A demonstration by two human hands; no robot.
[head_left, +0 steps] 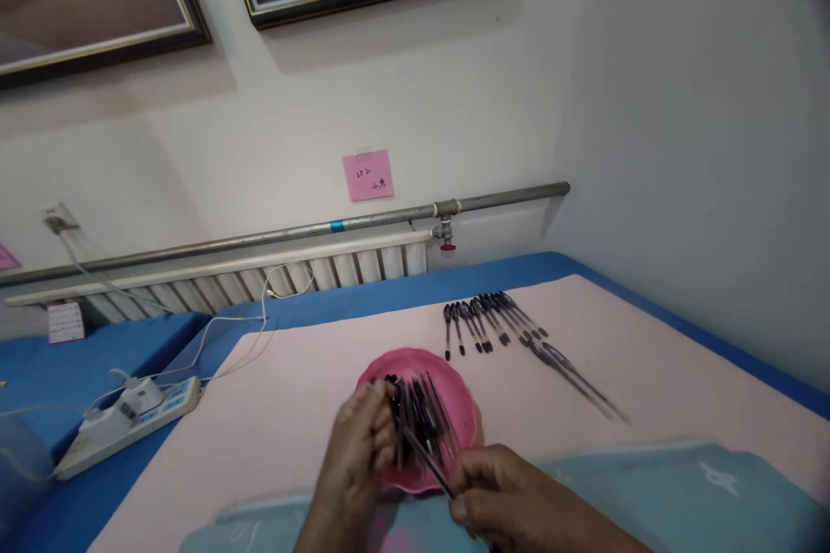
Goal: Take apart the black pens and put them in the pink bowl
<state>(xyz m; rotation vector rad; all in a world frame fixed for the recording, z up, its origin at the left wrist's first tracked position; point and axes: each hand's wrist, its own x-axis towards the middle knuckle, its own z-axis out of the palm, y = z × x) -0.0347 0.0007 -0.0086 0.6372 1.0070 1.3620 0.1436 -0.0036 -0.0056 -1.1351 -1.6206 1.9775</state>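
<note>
Head view: my two hands work at the lower centre of the frame, over a round pink plate (462, 393) with a wavy rim. The plate sits on a pale pink sheet (278, 415), which covers most of the blue counter (506, 270).

Contents of plate: a loose bundle of dark slender pieces (424, 415), most lying lengthwise towards me.

Left hand (356, 441): at the left rim of the plate, fingers curled inward, thumb and forefinger nearly together beside the dark pieces. Blur and overlap prevent me from confirming a grip.

Right hand (496, 488): at the lower right rim, fingers closed on a dark rod (428, 456). The rod slants up and left, its far end over the bundle.

Finished-looking black pens (482, 330) lie in an uneven row right of centre, beyond the plate. Two longer pieces (571, 376) extend from the row's near end towards the right; they are blurred. A teal cloth (648, 484) lies along the bottom edge.

Step in hand, as I judge it: handling one rod at the plate with both hands close together. Handling requirement: hold the rod steady and keep its far end from catching in the bundle.
</note>
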